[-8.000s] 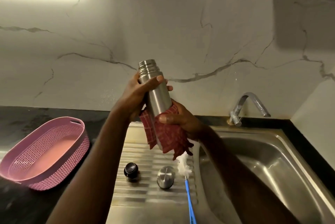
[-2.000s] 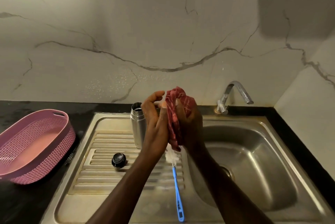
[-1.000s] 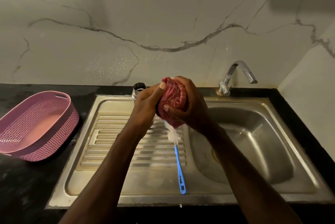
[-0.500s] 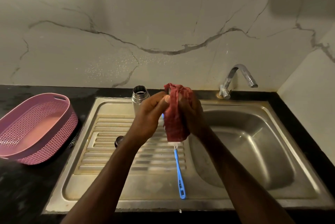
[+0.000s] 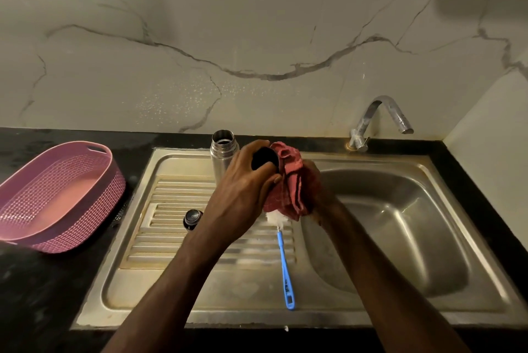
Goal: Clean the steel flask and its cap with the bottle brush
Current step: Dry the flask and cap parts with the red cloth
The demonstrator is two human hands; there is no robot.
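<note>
The left hand (image 5: 243, 181) is curling its fingers round a dark-mouthed steel cap (image 5: 264, 159) above the drainboard (image 5: 177, 238); the right hand (image 5: 317, 189), largely hidden, is gripping a red checked cloth (image 5: 291, 181) against that cap; the open steel flask (image 5: 223, 152) is standing upright just beside the left hand; the blue-handled bottle brush (image 5: 284, 261) is lying on the drainboard, and 1 black stopper (image 5: 193, 217) is sitting near a pink basket (image 5: 57, 198).

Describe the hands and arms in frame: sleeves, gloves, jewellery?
Both forearms are bare as far as the frame shows, with no sleeves in view. The left hand wears no glove, ring or watch. The right hand is mostly hidden behind a cloth; its wrist shows no band.
</note>
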